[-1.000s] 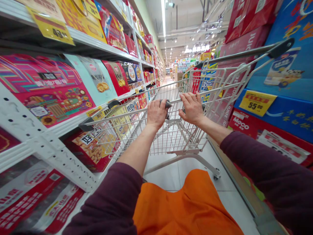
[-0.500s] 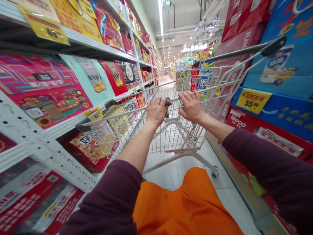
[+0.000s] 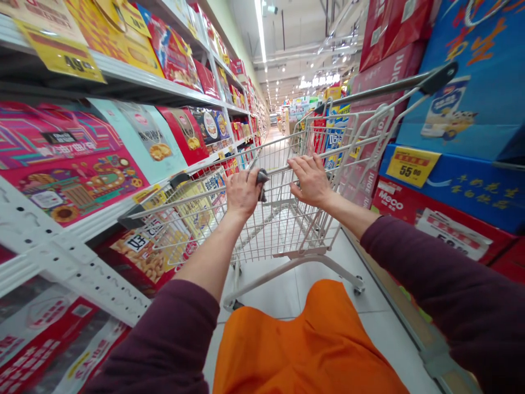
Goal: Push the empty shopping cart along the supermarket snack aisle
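My left hand (image 3: 244,192) is closed around the bar handle (image 3: 283,168) of a wire shopping cart (image 3: 279,232), with a small dark grey item (image 3: 262,185) pinched against the bar. My right hand (image 3: 309,179) grips the same bar farther right, fingers curled over it. Both forearms reach forward from maroon sleeves. The cart's basket stands in front of me and I can see through its mesh. Its lower frame and a caster (image 3: 359,285) show near the floor.
Shelves of boxed goods with yellow price tags (image 3: 59,54) line the left. Stacked red and blue cartons (image 3: 459,93) stand close on the right. A long aisle of white floor tiles (image 3: 262,290) runs ahead. An orange apron (image 3: 307,345) fills the bottom.
The cart and both hands have shifted left in the picture, and the cart points a little more to the left. Both hands stay on the handle.
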A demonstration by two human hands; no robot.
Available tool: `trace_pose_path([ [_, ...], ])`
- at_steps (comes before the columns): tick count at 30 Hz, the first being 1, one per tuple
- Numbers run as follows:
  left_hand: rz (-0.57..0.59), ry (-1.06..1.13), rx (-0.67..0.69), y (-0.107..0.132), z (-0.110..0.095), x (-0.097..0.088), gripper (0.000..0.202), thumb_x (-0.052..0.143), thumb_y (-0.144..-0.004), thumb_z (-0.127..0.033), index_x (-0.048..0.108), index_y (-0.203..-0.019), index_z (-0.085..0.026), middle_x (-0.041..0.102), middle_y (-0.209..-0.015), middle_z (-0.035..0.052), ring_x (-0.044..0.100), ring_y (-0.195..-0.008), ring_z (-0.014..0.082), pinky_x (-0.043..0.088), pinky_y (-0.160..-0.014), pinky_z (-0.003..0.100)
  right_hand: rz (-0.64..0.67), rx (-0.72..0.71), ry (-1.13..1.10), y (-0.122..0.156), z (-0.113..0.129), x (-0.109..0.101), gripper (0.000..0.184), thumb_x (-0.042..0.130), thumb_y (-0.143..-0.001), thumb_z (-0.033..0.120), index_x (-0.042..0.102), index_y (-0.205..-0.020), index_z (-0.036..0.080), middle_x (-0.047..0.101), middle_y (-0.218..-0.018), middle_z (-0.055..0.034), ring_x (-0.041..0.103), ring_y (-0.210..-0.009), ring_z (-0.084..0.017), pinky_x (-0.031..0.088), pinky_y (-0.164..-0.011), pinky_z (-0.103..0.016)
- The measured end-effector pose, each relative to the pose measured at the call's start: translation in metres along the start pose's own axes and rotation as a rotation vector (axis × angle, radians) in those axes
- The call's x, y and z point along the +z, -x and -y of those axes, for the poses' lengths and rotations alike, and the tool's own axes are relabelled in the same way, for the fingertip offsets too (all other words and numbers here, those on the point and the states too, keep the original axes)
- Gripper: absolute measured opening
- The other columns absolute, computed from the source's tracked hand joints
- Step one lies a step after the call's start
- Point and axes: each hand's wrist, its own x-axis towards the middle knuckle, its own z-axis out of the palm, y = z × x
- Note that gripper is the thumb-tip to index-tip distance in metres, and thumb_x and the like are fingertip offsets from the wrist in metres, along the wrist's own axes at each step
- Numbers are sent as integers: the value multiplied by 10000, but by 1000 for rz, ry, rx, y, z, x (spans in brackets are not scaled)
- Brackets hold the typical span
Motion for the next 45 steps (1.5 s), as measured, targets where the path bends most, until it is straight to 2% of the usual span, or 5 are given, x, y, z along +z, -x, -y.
trace_pose_path([
  [4,-24,-6,-7,1,0,2,337,508,-879,-266,543,-1212,-306,632,-1145,85,528,-1033,278,373,-968,466,-15,7,-24,0,4,1,613,490,-794,301,478,-1388,153,556,-1339,-113,430,-1262,-324,205,-1148,-583],
  [13,42,-15,4,-19,-45,8,315,452,-924,-289,549,-1218,-231,636,-1138,115,539,-1050,284,377,-957,458,-34,11,-11,1,3,3,596,478,-790,327,510,-1352,131,555,-1337,-120,424,-1270,-321,188,-1156,-563],
  [26,36,7,23,-1,3,-4,312,447,-910,-294,540,-1208,-295,636,-1119,96,535,-1034,288,370,-946,459,-25,12,-42,2,7,3,657,499,-763,286,455,-1410,175,540,-1352,-107,405,-1290,-335,179,-1158,-599],
  [37,57,56,66,-23,-49,6,332,452,-921,-287,526,-1243,-249,621,-1189,98,527,-1092,267,354,-1005,450,-13,15,5,1,9,2,626,478,-790,316,472,-1386,126,537,-1361,-131,394,-1302,-334,170,-1166,-583],
  [45,22,104,21,-14,-29,5,441,514,-896,-282,457,-1331,-239,642,-1160,109,564,-1081,271,409,-985,450,-22,18,-12,2,7,2,613,492,-794,322,476,-1392,191,554,-1367,-84,418,-1302,-316,174,-1166,-566],
])
